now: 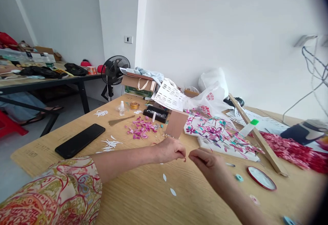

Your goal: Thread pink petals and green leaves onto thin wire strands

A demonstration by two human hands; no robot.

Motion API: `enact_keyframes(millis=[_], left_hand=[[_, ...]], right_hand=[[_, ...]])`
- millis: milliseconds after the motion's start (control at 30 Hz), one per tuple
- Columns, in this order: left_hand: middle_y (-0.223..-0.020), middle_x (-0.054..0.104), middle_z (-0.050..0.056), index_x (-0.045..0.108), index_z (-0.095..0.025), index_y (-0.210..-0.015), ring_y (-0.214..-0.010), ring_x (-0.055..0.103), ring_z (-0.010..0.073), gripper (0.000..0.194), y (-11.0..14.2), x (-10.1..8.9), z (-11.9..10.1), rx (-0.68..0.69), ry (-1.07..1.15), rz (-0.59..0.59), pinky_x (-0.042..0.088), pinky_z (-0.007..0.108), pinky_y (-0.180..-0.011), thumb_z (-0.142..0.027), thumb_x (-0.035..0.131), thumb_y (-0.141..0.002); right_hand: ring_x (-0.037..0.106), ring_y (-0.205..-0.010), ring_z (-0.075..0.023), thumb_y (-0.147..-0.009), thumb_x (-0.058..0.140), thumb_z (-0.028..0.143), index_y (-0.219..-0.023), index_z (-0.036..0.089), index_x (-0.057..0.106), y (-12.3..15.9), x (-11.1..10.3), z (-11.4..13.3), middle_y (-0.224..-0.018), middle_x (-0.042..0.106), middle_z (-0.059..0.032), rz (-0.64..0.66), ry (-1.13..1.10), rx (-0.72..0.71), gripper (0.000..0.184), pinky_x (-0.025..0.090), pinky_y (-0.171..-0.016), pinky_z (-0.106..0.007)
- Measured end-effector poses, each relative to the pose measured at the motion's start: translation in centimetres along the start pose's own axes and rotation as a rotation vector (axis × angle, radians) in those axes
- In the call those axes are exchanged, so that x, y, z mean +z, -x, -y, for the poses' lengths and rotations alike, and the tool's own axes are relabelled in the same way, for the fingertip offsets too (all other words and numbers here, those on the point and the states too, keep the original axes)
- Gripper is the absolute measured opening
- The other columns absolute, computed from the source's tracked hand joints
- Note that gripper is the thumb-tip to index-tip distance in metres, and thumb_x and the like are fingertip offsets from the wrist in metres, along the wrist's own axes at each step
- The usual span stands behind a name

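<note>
Above the middle of the table, my left hand (pixel 170 150) is closed in a pinch, with a small reddish strand (pixel 185 159) showing below its fingertips. A short gap away, my right hand (pixel 208 160) is pinched too; whatever lies between its fingers is too small to make out. White leaf-shaped paper pieces (pixel 164 177) lie below my hands. Behind my left hand are pink petals (pixel 142 128) in a loose pile and an upright brown card (pixel 176 124). Finished-looking pink and purple flower sprays (pixel 220 129) rest on white padding behind my right hand.
A black phone (pixel 80 141) and white cut-outs (pixel 110 144) lie left. Farther back stand a small clear bottle (pixel 121 109) and a black tray (pixel 156 113). At right are a wooden bar (pixel 258 138), a red-rimmed round lid (pixel 261 178), thread spools (pixel 239 178) and red-pink bundles (pixel 289 150).
</note>
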State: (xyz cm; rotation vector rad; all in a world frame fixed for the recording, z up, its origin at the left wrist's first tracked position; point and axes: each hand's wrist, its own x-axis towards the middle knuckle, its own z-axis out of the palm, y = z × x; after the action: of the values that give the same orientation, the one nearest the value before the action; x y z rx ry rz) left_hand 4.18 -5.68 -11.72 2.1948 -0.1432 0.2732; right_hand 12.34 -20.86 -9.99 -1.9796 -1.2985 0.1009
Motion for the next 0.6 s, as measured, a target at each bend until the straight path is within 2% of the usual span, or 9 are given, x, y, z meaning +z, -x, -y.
enact_keyframes(millis=[67, 100, 200, 300, 367, 467, 533, 600], left_hand=[[-0.058, 0.052, -0.002, 0.062, -0.015, -0.065, -0.052, 0.05, 0.0074, 0.006, 0.5, -0.4, -0.7, -0.092, 0.244, 0.089, 0.038, 0.018, -0.051, -0.013, 0.058, -0.068], [-0.056, 0.052, -0.002, 0.062, -0.014, -0.066, -0.05, 0.049, 0.007, 0.005, 0.8, -0.6, -1.0, -0.138, 0.367, 0.098, 0.037, 0.018, -0.049, -0.016, 0.058, -0.068], [-0.052, 0.052, -0.002, 0.061, -0.012, -0.066, -0.05, 0.048, 0.0067, 0.012, 1.4, -0.9, -1.7, -0.201, 0.612, -0.011, 0.036, 0.018, -0.048, -0.024, 0.062, -0.065], [-0.053, 0.052, -0.002, 0.058, -0.011, -0.065, -0.049, 0.048, 0.0067, 0.017, 1.7, -0.8, -1.8, -0.217, 0.701, -0.15, 0.036, 0.018, -0.047, -0.027, 0.064, -0.062], [-0.052, 0.052, -0.002, 0.057, -0.011, -0.065, -0.049, 0.048, 0.0072, 0.017, 1.6, -0.6, -1.6, -0.214, 0.702, -0.214, 0.036, 0.019, -0.048, -0.027, 0.063, -0.062], [-0.051, 0.051, -0.002, 0.057, -0.011, -0.066, -0.049, 0.049, 0.0084, 0.012, 1.1, -0.3, -1.1, -0.217, 0.594, -0.274, 0.038, 0.02, -0.048, -0.024, 0.058, -0.065], [-0.055, 0.052, -0.001, 0.059, -0.012, -0.066, -0.049, 0.049, 0.0082, 0.01, 0.8, -0.3, -0.8, -0.196, 0.431, -0.287, 0.038, 0.019, -0.048, -0.021, 0.055, -0.067], [-0.06, 0.053, -0.001, 0.061, -0.012, -0.065, -0.05, 0.048, 0.0072, 0.009, 0.7, -0.4, -0.8, -0.113, 0.224, -0.263, 0.037, 0.019, -0.05, -0.017, 0.055, -0.069]], right_hand=[[0.046, -0.053, -0.0135, -0.07, 0.054, 0.031, -0.058, 0.022, 0.065, -0.4, -1.0, 0.1, -0.055, 0.054, 0.0003, 0.021, -0.021, -0.004, 0.018, 0.033, -0.05, -0.024], [0.045, -0.051, -0.0131, -0.069, 0.055, 0.032, -0.057, 0.021, 0.064, -0.6, -1.2, 0.0, -0.053, 0.053, 0.0007, 0.031, -0.077, 0.031, 0.018, 0.033, -0.048, -0.024], [0.042, -0.046, -0.0112, -0.066, 0.059, 0.037, -0.054, 0.019, 0.063, -0.5, -0.1, -0.4, -0.047, 0.049, 0.0023, 0.049, -0.325, 0.166, 0.022, 0.032, -0.045, -0.022], [0.042, -0.044, -0.0097, -0.063, 0.062, 0.042, -0.056, 0.017, 0.063, 0.3, 2.0, -0.6, -0.047, 0.049, 0.0026, -0.001, -0.484, 0.239, 0.026, 0.032, -0.043, -0.021], [0.043, -0.043, -0.0098, -0.064, 0.061, 0.044, -0.062, 0.017, 0.064, 1.1, 3.3, -0.5, -0.049, 0.051, 0.0021, -0.045, -0.481, 0.248, 0.026, 0.033, -0.042, -0.021], [0.047, -0.044, -0.0114, -0.071, 0.055, 0.042, -0.066, 0.019, 0.063, 2.5, 4.2, 0.2, -0.051, 0.054, 0.0009, -0.068, -0.311, 0.185, 0.025, 0.035, -0.042, -0.022], [0.049, -0.045, -0.0124, -0.075, 0.051, 0.038, -0.066, 0.02, 0.062, 3.2, 3.9, 0.8, -0.051, 0.054, 0.0005, -0.078, -0.138, 0.094, 0.023, 0.036, -0.044, -0.022], [0.05, -0.047, -0.0132, -0.077, 0.048, 0.035, -0.065, 0.021, 0.062, 3.6, 2.8, 1.6, -0.052, 0.055, 0.0, -0.108, 0.024, 0.0, 0.023, 0.036, -0.046, -0.023]])
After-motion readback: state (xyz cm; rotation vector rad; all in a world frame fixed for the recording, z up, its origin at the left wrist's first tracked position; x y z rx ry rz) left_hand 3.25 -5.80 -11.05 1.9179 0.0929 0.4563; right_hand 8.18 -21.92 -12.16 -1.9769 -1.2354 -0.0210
